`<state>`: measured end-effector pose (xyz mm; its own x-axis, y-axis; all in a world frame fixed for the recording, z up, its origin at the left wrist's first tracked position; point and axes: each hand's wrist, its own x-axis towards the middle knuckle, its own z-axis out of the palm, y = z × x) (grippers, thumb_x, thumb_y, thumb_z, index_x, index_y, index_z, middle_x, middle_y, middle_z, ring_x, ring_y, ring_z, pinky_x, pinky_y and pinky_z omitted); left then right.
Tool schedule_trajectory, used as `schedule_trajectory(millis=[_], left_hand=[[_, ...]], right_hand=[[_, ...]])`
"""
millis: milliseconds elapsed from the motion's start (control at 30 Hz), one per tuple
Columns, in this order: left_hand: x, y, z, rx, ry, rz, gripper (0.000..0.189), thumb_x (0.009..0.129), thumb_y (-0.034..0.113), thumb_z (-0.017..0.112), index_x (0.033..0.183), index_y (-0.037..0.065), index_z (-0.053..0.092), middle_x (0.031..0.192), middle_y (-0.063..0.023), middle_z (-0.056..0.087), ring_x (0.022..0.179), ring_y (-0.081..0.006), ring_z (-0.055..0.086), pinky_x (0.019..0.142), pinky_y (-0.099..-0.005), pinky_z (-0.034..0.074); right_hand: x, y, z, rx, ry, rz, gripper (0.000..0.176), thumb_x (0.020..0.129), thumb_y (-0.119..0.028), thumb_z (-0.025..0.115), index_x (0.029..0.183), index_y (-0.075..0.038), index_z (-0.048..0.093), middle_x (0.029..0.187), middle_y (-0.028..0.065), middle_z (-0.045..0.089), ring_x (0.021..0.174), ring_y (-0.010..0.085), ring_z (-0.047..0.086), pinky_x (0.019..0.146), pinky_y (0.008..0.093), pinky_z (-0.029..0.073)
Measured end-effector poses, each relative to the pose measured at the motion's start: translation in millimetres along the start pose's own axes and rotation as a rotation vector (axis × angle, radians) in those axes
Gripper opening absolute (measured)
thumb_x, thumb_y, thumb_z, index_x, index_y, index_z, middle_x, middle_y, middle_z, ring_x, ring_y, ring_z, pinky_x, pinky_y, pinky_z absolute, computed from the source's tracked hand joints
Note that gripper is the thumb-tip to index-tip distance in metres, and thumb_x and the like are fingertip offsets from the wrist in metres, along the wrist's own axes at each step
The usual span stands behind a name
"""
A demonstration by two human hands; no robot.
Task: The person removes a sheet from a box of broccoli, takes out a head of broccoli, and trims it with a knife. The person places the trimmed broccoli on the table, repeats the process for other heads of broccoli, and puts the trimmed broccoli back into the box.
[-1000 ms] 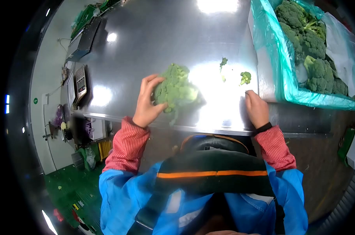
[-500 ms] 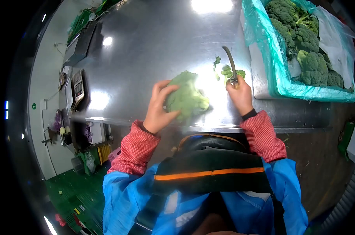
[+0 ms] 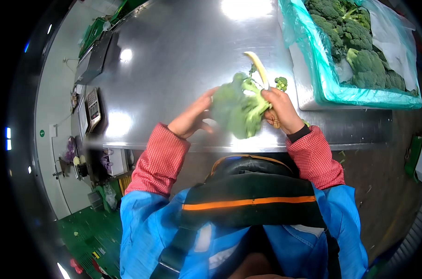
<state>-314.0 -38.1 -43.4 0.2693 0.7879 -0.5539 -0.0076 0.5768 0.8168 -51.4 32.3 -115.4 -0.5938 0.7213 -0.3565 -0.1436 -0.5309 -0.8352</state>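
Observation:
A broccoli head (image 3: 236, 109), partly blurred, is held above the metal table with its stem toward my right hand (image 3: 281, 110). That hand is closed round the handle of a curved knife (image 3: 257, 65), whose blade points up and away, and its thumb is against the broccoli stem. My left hand (image 3: 192, 115) is open at the left side of the head, with its fingers apart. Small broccoli pieces (image 3: 281, 83) lie on the table just beyond my right hand.
A crate lined with green plastic (image 3: 359, 103) holds several broccoli heads at the upper right. The metal table (image 3: 173, 60) spans the middle. A scale (image 3: 93, 109) stands at its left edge. Green flooring (image 3: 80, 237) shows at the lower left.
The broccoli has moved right, to my right hand, and its stem has turned upward. My left hand has loosened from it. The knife blade has tilted and now shows its bright side.

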Motion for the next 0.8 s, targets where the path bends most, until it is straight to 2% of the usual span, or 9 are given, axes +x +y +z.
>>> schedule_trajectory(millis=[33, 67, 200, 300, 433, 567, 633, 700, 800], left_hand=[[-2, 2, -5, 0.052, -0.034, 0.003, 0.081, 0.092, 0.050, 0.057, 0.155, 0.012, 0.026, 0.135, -0.0096, 0.051, 0.122, -0.0225, 0.052, 0.094, -0.0357, 0.050], [1, -14, -13, 0.161, 0.047, 0.016, 0.103, 0.079, 0.049, 0.073, 0.157, 0.010, 0.018, 0.140, -0.0126, 0.044, 0.131, -0.0278, 0.045, 0.102, -0.0412, 0.045], [16, -46, 9, 0.819, 0.257, 0.588, 0.138, 0.047, 0.031, 0.094, 0.154, 0.000, 0.014, 0.149, -0.0212, 0.024, 0.142, -0.0369, 0.026, 0.116, -0.0467, 0.028], [18, -56, 30, 0.741, 0.436, 0.730, 0.147, 0.046, 0.038, 0.098, 0.156, 0.004, 0.007, 0.150, -0.0189, 0.024, 0.142, -0.0338, 0.027, 0.118, -0.0440, 0.024], [22, -71, 29, 0.559, 0.504, 0.649, 0.118, 0.055, 0.024, 0.092, 0.149, 0.005, 0.023, 0.144, -0.0192, 0.034, 0.136, -0.0330, 0.037, 0.112, -0.0450, 0.035], [11, -50, 25, -0.064, 0.387, 0.407, 0.093, 0.072, 0.017, 0.083, 0.147, 0.010, 0.028, 0.133, -0.0144, 0.048, 0.123, -0.0263, 0.051, 0.103, -0.0392, 0.045], [6, -51, 5, -0.131, 0.381, 0.348, 0.084, 0.078, 0.015, 0.078, 0.147, 0.012, 0.029, 0.129, -0.0124, 0.052, 0.117, -0.0239, 0.055, 0.100, -0.0369, 0.047], [-1, -49, -9, -0.099, 0.399, 0.316, 0.081, 0.080, 0.020, 0.078, 0.145, 0.011, 0.031, 0.130, -0.0130, 0.052, 0.118, -0.0243, 0.055, 0.101, -0.0381, 0.047], [-10, -44, -23, -0.101, 0.384, 0.261, 0.083, 0.080, 0.029, 0.081, 0.144, 0.011, 0.031, 0.130, -0.0119, 0.053, 0.118, -0.0243, 0.056, 0.103, -0.0386, 0.046]], right_hand=[[0, 5, -5, 0.201, 0.011, 0.053, 0.031, 0.098, -0.038, 0.056, 0.104, -0.007, 0.058, 0.070, 0.0003, 0.059, 0.043, 0.0048, 0.045, 0.038, 0.0207, 0.038], [3, 14, -10, 0.287, 0.019, 0.094, 0.031, 0.100, -0.041, 0.050, 0.101, -0.011, 0.057, 0.071, -0.0008, 0.059, 0.045, 0.0057, 0.048, 0.037, 0.0213, 0.040], [6, 32, -3, 0.561, 0.011, 0.239, 0.030, 0.100, -0.043, 0.052, 0.094, -0.014, 0.060, 0.065, -0.0052, 0.058, 0.041, 0.0055, 0.049, 0.035, 0.0207, 0.037], [10, 47, 4, 0.618, -0.035, 0.366, 0.031, 0.102, -0.044, 0.046, 0.097, -0.016, 0.058, 0.073, -0.0029, 0.059, 0.046, 0.0052, 0.048, 0.039, 0.0183, 0.040], [-3, 35, 24, 0.564, 0.033, 0.285, 0.034, 0.103, -0.044, 0.045, 0.093, -0.014, 0.057, 0.070, 0.0013, 0.057, 0.046, 0.0057, 0.046, 0.039, 0.0184, 0.036], [-7, 35, 5, 0.183, -0.129, 0.243, 0.035, 0.105, -0.039, 0.042, 0.096, -0.009, 0.058, 0.064, 0.0028, 0.055, 0.048, 0.0069, 0.047, 0.041, 0.0212, 0.038], [-18, 12, 16, -0.334, 0.141, 0.011, 0.030, 0.105, -0.027, 0.043, 0.102, -0.005, 0.064, 0.062, 0.0034, 0.056, 0.049, 0.0108, 0.050, 0.045, 0.0237, 0.039], [-25, 17, 3, -0.962, 0.284, -0.457, 0.018, 0.100, -0.020, 0.052, 0.102, -0.007, 0.064, 0.066, 0.0068, 0.058, 0.053, 0.0163, 0.055, 0.049, 0.0286, 0.043], [-39, 12, -5, -1.358, 0.204, -0.804, 0.010, 0.092, -0.016, 0.061, 0.100, -0.010, 0.063, 0.070, 0.0095, 0.058, 0.060, 0.0220, 0.060, 0.054, 0.0335, 0.047]])
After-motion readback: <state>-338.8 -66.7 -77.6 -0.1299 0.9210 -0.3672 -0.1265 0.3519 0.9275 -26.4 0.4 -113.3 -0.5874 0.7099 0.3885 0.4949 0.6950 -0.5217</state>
